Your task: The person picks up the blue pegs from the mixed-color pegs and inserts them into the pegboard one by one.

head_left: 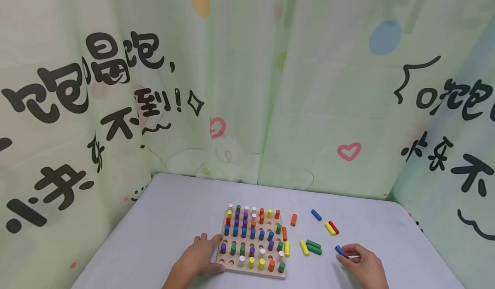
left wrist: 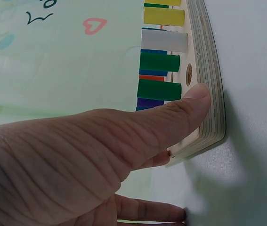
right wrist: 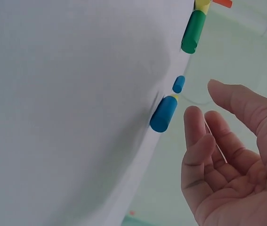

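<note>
A wooden pegboard [head_left: 247, 272] stands on the table with rows of coloured pegs upright in its holes. My left hand [head_left: 199, 254] is at its left side, the thumb resting on the near left corner and a finger touching the left edge. In the left wrist view, green pegs [left wrist: 159, 89] and a white peg [left wrist: 164, 40] stand beyond the thumb. A blue peg [head_left: 340, 251] lies on the table at my right hand's fingertips. The right wrist view shows my right hand [right wrist: 232, 165] with thumb and fingers spread apart, near this blue peg [right wrist: 164, 114] but not round it.
Loose pegs lie right of the board: two green pegs [head_left: 313, 247], a yellow peg [head_left: 304, 248], a red peg [head_left: 334, 227] beside another yellow, a farther blue peg [head_left: 316, 214] and an orange peg [head_left: 294, 219]. Printed curtains [head_left: 309, 108] hang behind the white table [head_left: 174, 211].
</note>
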